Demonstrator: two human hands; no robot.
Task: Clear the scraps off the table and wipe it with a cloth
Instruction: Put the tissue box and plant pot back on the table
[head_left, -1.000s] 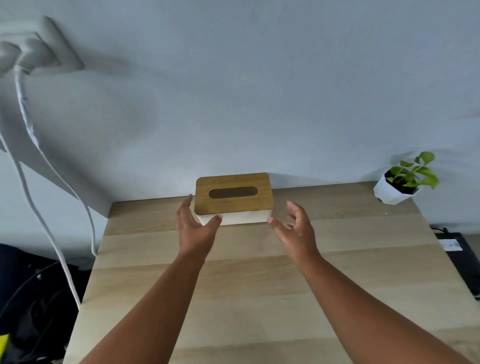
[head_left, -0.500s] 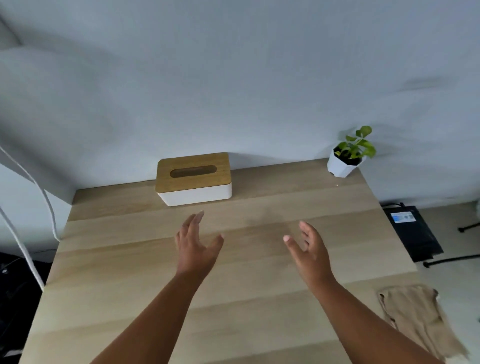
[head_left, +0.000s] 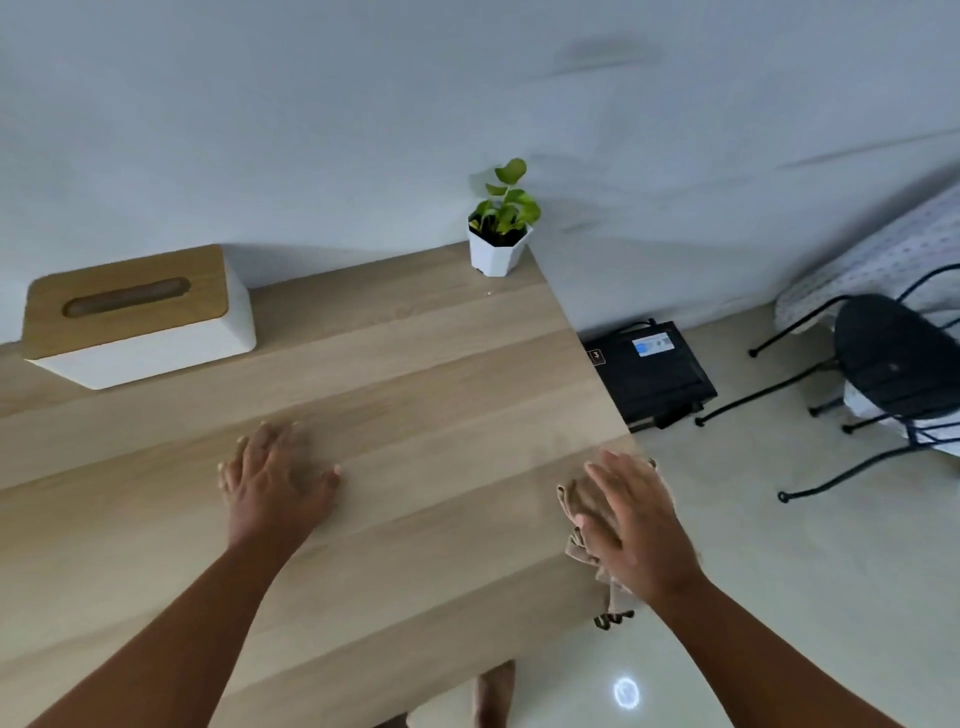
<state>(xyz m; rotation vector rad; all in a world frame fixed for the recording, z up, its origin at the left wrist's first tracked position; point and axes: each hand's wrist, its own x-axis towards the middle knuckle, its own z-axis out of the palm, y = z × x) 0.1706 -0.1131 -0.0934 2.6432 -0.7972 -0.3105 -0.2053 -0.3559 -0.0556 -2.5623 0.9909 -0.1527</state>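
Your left hand (head_left: 275, 480) lies flat on the bench (head_left: 415, 395), fingers spread and straight, holding nothing. Your right hand (head_left: 636, 525) is over the cloth (head_left: 584, 512) at the bench's right edge, fingers straight and slightly apart; the palm seems to be just on or just above the cloth, and you cannot tell whether it touches. The fingers are not curled round it. The cloth is tan and crumpled, lying partly on the bench and partly hanging off the edge, with a dark fringe at its lower end.

Taking the cloth as the landmark: the left hand is well to its left, near the middle of the bench. The tissue box (head_left: 135, 317), white with a wooden lid, stands far to the upper left against the wall. The plant (head_left: 498, 228) in its white pot sits above the cloth, at the bench's far right corner. A black box (head_left: 654, 371) lies on the floor (head_left: 779, 571) to the upper right, and a black chair (head_left: 883, 358) stands farther right. No scraps show on the bench.
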